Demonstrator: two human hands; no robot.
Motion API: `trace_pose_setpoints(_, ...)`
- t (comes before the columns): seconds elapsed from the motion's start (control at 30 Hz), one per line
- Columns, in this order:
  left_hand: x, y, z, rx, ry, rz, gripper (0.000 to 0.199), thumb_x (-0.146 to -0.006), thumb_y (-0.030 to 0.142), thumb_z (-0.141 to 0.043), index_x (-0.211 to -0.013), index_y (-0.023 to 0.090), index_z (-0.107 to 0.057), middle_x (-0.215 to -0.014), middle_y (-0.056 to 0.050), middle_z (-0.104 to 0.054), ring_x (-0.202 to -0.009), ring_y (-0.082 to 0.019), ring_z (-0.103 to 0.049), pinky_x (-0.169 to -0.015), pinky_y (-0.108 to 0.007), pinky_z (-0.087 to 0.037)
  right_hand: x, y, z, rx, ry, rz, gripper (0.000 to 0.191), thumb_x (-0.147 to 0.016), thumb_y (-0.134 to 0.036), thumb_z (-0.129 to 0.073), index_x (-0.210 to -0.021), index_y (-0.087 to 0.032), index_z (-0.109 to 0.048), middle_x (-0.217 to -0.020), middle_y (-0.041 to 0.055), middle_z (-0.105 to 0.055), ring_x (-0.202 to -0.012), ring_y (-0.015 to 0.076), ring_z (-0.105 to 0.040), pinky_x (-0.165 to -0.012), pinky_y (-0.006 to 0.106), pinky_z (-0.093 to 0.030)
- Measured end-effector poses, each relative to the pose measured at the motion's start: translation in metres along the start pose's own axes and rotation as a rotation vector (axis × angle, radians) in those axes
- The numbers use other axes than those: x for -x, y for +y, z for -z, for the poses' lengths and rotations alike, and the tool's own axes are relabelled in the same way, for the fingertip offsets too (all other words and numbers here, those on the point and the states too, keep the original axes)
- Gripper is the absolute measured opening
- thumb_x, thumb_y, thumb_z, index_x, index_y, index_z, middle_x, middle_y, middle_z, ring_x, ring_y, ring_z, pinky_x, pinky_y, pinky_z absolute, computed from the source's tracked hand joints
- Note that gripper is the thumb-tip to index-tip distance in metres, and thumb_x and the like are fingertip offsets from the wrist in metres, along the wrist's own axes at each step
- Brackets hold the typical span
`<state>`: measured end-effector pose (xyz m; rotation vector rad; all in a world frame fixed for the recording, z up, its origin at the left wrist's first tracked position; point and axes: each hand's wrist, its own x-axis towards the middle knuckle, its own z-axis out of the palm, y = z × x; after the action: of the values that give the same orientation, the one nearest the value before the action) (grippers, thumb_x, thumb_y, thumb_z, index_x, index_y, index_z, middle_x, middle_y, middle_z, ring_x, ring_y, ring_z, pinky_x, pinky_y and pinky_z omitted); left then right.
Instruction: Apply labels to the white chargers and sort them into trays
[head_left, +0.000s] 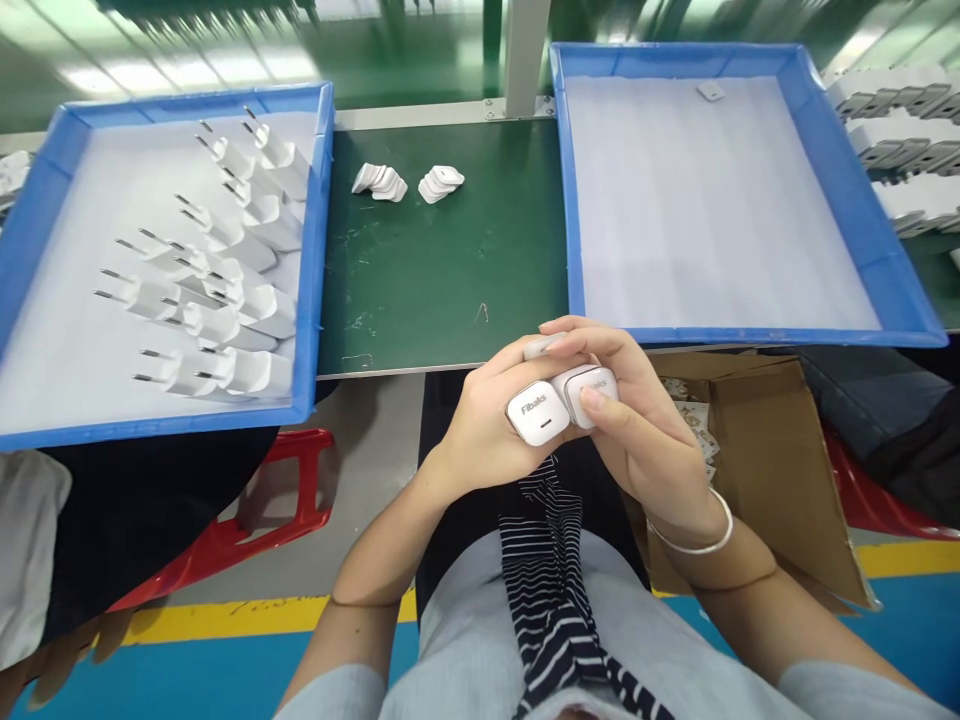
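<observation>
In front of my body, my left hand (484, 425) is closed around a white plug charger (534, 408), its face marked "Fibaks" with a small slot below the name. My right hand (660, 440) grips a second white charger (579, 378) right beside it, the thumb pressed on its printed face. The bodies of both chargers are mostly hidden by my fingers. A small flat white piece (541, 346) shows between the fingers of both hands; which hand holds it I cannot tell.
A blue tray (319, 260) at left holds several white chargers (251, 305), prongs up. Another blue tray (568, 200) has one small white cap (711, 91). Two small groups of white caps (380, 182) lie on the green table (442, 280). Below right is a cardboard box (772, 480).
</observation>
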<state>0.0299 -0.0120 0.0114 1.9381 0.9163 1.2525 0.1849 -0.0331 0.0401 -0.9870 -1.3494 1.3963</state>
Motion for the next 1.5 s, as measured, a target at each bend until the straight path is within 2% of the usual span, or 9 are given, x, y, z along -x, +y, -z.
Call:
trace_pose_setpoints(0.2, -0.001, -0.006, 0.002, 0.074, -0.015, -0.012, 0.035, -0.080, 0.028, -0.080, -0.113, 0.019, -0.070, -0.114, -0.007, -0.072, -0.103, -0.022, -0.071, -0.085, -0.033, -0.061, 0.003, 0.000, 0.004, -0.042, -0.071, 0.000, 0.032, -0.094, -0.020, -0.056, -0.123, -0.031, -0.060, -0.143, 0.0026, -0.047, -0.140, 0.0251, -0.042, -0.116, 0.042, -0.039)
trace_pose_setpoints(0.37, 0.000, -0.009, -0.001, 0.121, -0.008, -0.017, 0.030, -0.080, 0.016, -0.075, -0.109, 0.018, -0.070, -0.113, -0.008, -0.072, -0.102, -0.020, -0.071, -0.083, -0.030, -0.061, 0.002, -0.001, 0.003, 0.060, -0.081, 0.061, 0.041, -0.089, -0.015, -0.068, -0.125, -0.031, -0.058, -0.141, 0.0029, -0.049, -0.143, 0.0230, -0.038, -0.116, 0.038, -0.040)
trace_pose_setpoints(0.57, 0.000, -0.010, -0.005, 0.146, 0.016, -0.023, 0.031, -0.079, 0.016, -0.075, -0.109, 0.016, -0.071, -0.116, -0.011, -0.071, -0.110, -0.023, -0.070, -0.090, -0.031, -0.061, 0.003, -0.003, 0.002, 0.027, -0.040, 0.074, 0.038, -0.090, -0.011, -0.068, -0.121, -0.029, -0.057, -0.138, 0.0033, -0.051, -0.136, 0.0207, -0.047, -0.113, 0.037, -0.044)
trace_pose_setpoints(0.77, -0.001, -0.012, -0.007, 0.106, 0.008, -0.017, 0.033, -0.080, 0.020, -0.075, -0.113, 0.018, -0.071, -0.117, -0.011, -0.072, -0.110, -0.024, -0.071, -0.091, -0.034, -0.062, 0.004, 0.003, 0.002, -0.054, -0.015, 0.062, 0.036, -0.091, -0.011, -0.067, -0.121, -0.030, -0.057, -0.140, 0.0026, -0.050, -0.134, 0.0211, -0.048, -0.113, 0.040, -0.044)
trace_pose_setpoints(1.07, 0.001, -0.009, -0.011, 0.041, 0.035, 0.011, 0.038, -0.078, 0.017, -0.075, -0.116, 0.019, -0.070, -0.125, -0.012, -0.071, -0.116, -0.026, -0.070, -0.097, -0.038, -0.060, 0.004, 0.016, -0.012, -0.122, 0.173, 0.147, 0.028, -0.090, -0.007, -0.063, -0.108, -0.027, -0.055, -0.131, 0.0036, -0.056, -0.126, 0.0197, -0.054, -0.107, 0.038, -0.046)
trace_pose_setpoints(1.23, 0.005, -0.001, -0.007, 0.016, 0.011, 0.055, 0.040, -0.079, 0.018, -0.075, -0.119, 0.019, -0.069, -0.124, -0.011, -0.071, -0.120, -0.026, -0.068, -0.101, -0.037, -0.058, 0.006, 0.022, -0.008, -0.200, 0.108, 0.025, 0.028, -0.095, -0.018, -0.063, -0.118, -0.032, -0.056, -0.136, 0.0012, -0.053, -0.130, 0.0182, -0.051, -0.107, 0.032, -0.045)
trace_pose_setpoints(1.37, 0.010, 0.005, 0.014, -0.026, -0.033, 0.103, 0.038, -0.076, 0.025, -0.082, -0.113, 0.020, -0.072, -0.118, -0.010, -0.074, -0.111, -0.023, -0.071, -0.095, -0.032, -0.060, 0.001, 0.029, -0.004, -0.246, -0.105, -0.069, 0.037, -0.099, -0.036, -0.059, -0.135, -0.039, -0.049, -0.148, 0.0006, -0.045, -0.137, 0.0202, -0.045, -0.111, 0.034, -0.043)
trace_pose_setpoints(1.43, 0.006, 0.014, 0.043, -0.123, -0.062, 0.116, 0.039, -0.076, 0.027, -0.083, -0.112, 0.020, -0.073, -0.115, -0.010, -0.075, -0.109, -0.023, -0.072, -0.095, -0.032, -0.059, -0.002, 0.035, -0.004, -0.273, -0.166, -0.037, 0.044, -0.098, -0.039, -0.061, -0.139, -0.041, -0.045, -0.152, 0.0002, -0.042, -0.142, 0.0215, -0.041, -0.117, 0.037, -0.039)
trace_pose_setpoints(1.5, -0.009, 0.028, 0.088, -0.328, -0.068, 0.122, 0.039, -0.075, 0.031, -0.084, -0.111, 0.019, -0.073, -0.112, -0.009, -0.076, -0.108, -0.023, -0.072, -0.096, -0.033, -0.057, -0.005, 0.042, -0.007, -0.299, -0.185, 0.005, 0.045, -0.098, -0.039, -0.061, -0.140, -0.041, -0.044, -0.152, 0.0008, -0.042, -0.145, 0.0232, -0.039, -0.120, 0.041, -0.035)
